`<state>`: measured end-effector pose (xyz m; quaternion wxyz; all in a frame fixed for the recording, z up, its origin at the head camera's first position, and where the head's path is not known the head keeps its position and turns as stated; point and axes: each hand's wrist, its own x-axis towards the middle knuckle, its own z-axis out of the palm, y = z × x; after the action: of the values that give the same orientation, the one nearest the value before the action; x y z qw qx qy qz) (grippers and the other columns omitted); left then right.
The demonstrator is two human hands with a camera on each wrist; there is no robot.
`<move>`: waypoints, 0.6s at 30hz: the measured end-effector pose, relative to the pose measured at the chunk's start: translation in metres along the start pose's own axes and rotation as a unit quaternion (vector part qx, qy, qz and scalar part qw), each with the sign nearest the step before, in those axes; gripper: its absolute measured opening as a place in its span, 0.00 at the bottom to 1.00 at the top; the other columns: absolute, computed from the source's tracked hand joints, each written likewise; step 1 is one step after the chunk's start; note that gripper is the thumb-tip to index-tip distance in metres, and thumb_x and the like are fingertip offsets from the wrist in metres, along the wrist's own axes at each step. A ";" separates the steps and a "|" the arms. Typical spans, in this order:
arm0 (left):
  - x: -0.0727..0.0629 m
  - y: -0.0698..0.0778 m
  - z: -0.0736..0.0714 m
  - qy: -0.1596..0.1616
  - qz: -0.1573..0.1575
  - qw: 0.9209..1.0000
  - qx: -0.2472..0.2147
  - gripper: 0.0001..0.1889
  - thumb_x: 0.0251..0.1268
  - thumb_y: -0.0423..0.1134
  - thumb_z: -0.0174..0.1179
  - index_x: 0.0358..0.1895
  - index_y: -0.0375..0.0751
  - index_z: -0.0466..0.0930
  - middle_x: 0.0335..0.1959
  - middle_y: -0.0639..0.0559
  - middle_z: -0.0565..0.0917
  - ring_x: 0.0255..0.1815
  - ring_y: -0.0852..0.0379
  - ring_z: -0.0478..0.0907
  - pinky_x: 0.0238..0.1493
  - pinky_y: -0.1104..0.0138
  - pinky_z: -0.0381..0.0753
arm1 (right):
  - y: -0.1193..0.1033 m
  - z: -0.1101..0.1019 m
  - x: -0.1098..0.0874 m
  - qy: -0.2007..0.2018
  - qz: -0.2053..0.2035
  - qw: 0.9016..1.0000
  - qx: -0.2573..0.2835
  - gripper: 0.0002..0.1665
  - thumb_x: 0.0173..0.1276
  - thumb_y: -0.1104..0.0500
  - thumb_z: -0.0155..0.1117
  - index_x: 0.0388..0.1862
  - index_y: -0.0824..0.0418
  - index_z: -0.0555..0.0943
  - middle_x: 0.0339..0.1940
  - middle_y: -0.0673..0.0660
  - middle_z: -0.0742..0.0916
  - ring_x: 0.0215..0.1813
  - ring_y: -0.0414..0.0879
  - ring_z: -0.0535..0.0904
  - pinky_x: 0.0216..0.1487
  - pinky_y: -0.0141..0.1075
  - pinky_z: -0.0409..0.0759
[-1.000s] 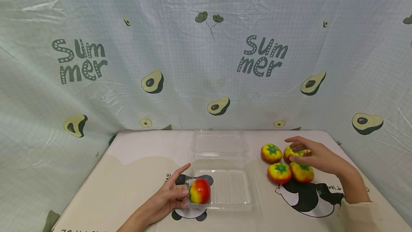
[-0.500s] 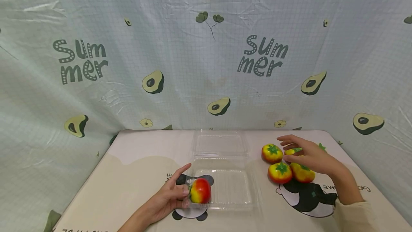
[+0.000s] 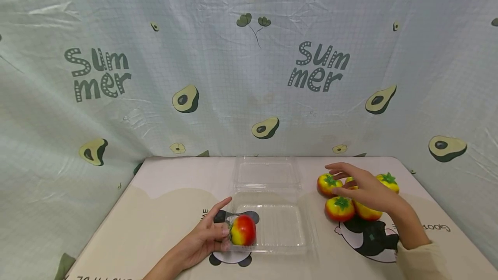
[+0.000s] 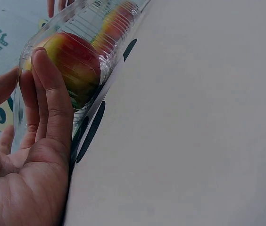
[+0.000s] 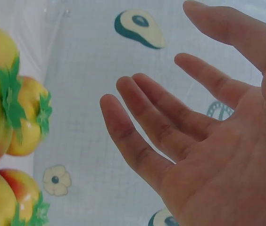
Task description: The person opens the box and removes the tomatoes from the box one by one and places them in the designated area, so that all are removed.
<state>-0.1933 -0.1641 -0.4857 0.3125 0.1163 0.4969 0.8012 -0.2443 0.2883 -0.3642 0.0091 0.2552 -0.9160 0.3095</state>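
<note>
My left hand (image 3: 200, 242) touches the left wall of a clear plastic container (image 3: 282, 224), index finger stretched out and thumb at the rim. A red-and-yellow persimmon (image 3: 244, 230) lies on its side in the container's near left corner. In the left wrist view, nearly straight fingers (image 4: 53, 99) lie along the outside of the wall, beside the persimmon (image 4: 74, 63). My right hand (image 3: 367, 189) hovers over several persimmons (image 3: 339, 209) at the table's right, fingers loosely bent and holding nothing. The right wrist view shows its palm (image 5: 218, 155) beside persimmons (image 5: 1, 94) with green calyxes.
The container's hinged lid (image 3: 266, 173) lies folded back toward the rear edge of the table. A printed cloth (image 3: 163, 206) covers the tabletop. Behind it hangs a pale curtain (image 3: 241, 72) with avocado prints.
My right hand has drifted left across the persimmon group, uncovering the one at the far right. My left hand and the container stay in place.
</note>
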 end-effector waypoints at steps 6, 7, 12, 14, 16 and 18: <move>0.000 0.000 0.000 0.002 0.002 1.000 0.000 0.46 0.76 0.29 0.52 0.84 0.65 0.35 0.32 0.55 0.81 0.31 0.57 0.83 0.45 0.69 0.88 | -0.013 0.007 0.003 -0.017 -0.010 1.000 0.018 0.33 0.72 0.51 0.69 0.73 0.55 0.72 0.69 0.60 0.81 0.65 0.60 0.81 0.58 0.47 0.87; 0.000 0.000 0.001 0.001 0.003 1.000 0.001 0.46 0.76 0.29 0.52 0.84 0.64 0.35 0.32 0.56 0.81 0.31 0.57 0.83 0.45 0.69 0.88 | -0.014 0.008 0.004 -0.021 -0.011 1.000 0.019 0.33 0.72 0.51 0.69 0.73 0.54 0.72 0.68 0.59 0.81 0.65 0.60 0.81 0.58 0.47 0.87; -0.001 0.000 0.001 -0.002 0.005 1.000 0.004 0.46 0.76 0.28 0.52 0.84 0.64 0.35 0.32 0.56 0.81 0.31 0.57 0.83 0.45 0.69 0.88 | -0.019 0.018 0.008 -0.032 -0.027 0.999 0.024 0.33 0.72 0.50 0.69 0.72 0.55 0.72 0.68 0.60 0.81 0.63 0.60 0.82 0.58 0.50 0.87; -0.002 0.000 0.001 -0.005 0.006 1.000 0.005 0.46 0.76 0.28 0.52 0.84 0.64 0.34 0.32 0.56 0.81 0.31 0.58 0.83 0.45 0.69 0.88 | -0.023 0.022 0.009 -0.037 -0.029 0.998 0.030 0.32 0.72 0.50 0.69 0.72 0.54 0.72 0.68 0.60 0.81 0.63 0.59 0.82 0.58 0.50 0.87; -0.002 0.000 0.000 -0.006 0.007 1.000 0.005 0.46 0.76 0.28 0.52 0.84 0.64 0.34 0.32 0.56 0.81 0.31 0.58 0.83 0.45 0.69 0.88 | -0.028 0.027 0.011 -0.042 -0.031 0.998 0.035 0.32 0.72 0.50 0.69 0.71 0.53 0.73 0.67 0.60 0.82 0.63 0.59 0.82 0.59 0.52 0.86; -0.002 -0.001 0.000 -0.008 0.007 1.000 0.004 0.46 0.76 0.27 0.51 0.84 0.64 0.34 0.32 0.56 0.81 0.31 0.58 0.83 0.44 0.69 0.88 | -0.031 0.031 0.012 -0.047 -0.042 0.998 0.031 0.31 0.72 0.50 0.69 0.71 0.53 0.73 0.65 0.60 0.83 0.62 0.57 0.82 0.59 0.51 0.87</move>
<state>-0.1915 -0.1652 -0.4859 0.3104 0.1274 0.4964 0.8006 -0.2359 0.2436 -0.3700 -0.0293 0.3080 -0.8937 0.3248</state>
